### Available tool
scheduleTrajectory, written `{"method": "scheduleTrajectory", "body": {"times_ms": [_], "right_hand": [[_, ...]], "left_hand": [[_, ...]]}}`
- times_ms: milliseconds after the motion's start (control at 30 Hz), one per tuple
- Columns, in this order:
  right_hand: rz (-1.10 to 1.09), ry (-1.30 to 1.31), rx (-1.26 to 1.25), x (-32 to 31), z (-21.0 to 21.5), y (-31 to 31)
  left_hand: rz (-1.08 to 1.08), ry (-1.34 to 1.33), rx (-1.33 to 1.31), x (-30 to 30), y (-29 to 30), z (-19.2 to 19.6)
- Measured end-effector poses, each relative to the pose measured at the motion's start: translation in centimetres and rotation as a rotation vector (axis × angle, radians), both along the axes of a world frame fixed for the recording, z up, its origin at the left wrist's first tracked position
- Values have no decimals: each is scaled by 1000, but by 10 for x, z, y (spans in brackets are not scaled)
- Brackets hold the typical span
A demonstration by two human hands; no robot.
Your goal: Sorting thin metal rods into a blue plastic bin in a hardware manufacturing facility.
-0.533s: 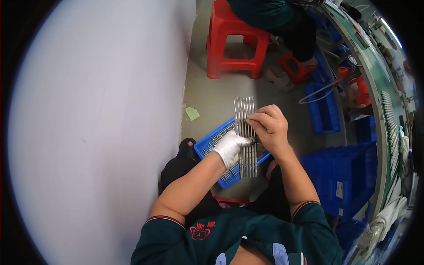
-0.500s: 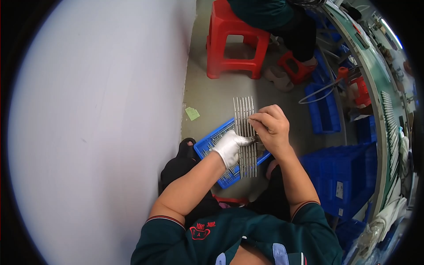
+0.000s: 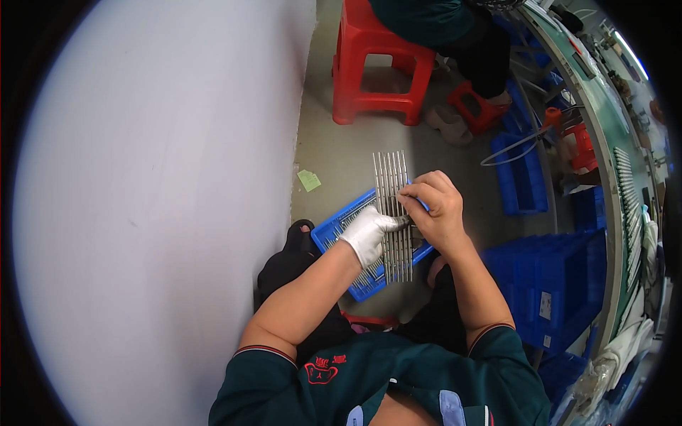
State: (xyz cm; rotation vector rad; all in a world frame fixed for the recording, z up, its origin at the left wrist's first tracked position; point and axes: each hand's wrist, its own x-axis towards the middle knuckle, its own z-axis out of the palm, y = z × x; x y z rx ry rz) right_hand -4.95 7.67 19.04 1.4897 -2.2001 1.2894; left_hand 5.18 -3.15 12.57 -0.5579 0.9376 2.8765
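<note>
Side by side in a flat row, several thin metal rods (image 3: 398,252) are gripped in my left hand (image 3: 367,233), which wears a white glove with a dark, dirty thumb. The thumb lies across the rods at about their middle. My bare right hand (image 3: 439,207) has thumb and fingertips pinched at the right edge of the row, a little above the gloved thumb; it seems to grip a rod there. Below both hands is a blue tray (image 3: 325,228) with many similar rods in it, partly covered by my hands.
A white wall (image 3: 163,199) runs along the left. Ahead, a person sits on a red stool (image 3: 342,78), sandals by their feet. At right, blue crates (image 3: 518,273) stand under a long green-topped bench (image 3: 609,135) that carries a row of rods. A green paper scrap (image 3: 309,180) lies on the floor.
Both hands and the row of rods have shifted very slightly up and left. The grip of each hand looks the same.
</note>
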Motion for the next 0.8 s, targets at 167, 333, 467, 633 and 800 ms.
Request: {"method": "scheduleTrajectory", "body": {"times_ms": [167, 333, 467, 633, 800], "right_hand": [[42, 101, 46, 0, 4, 1], [21, -59, 23, -2, 0, 3], [48, 10, 43, -1, 2, 2], [18, 7, 29, -2, -2, 1], [44, 57, 3, 0, -5, -2]], "left_hand": [[-27, -39, 1, 1, 0, 4], [-49, -12, 31, 3, -1, 14], [-27, -38, 48, 2, -1, 11], [-30, -18, 32, 1, -2, 3], [-15, -7, 13, 2, 0, 6]]}}
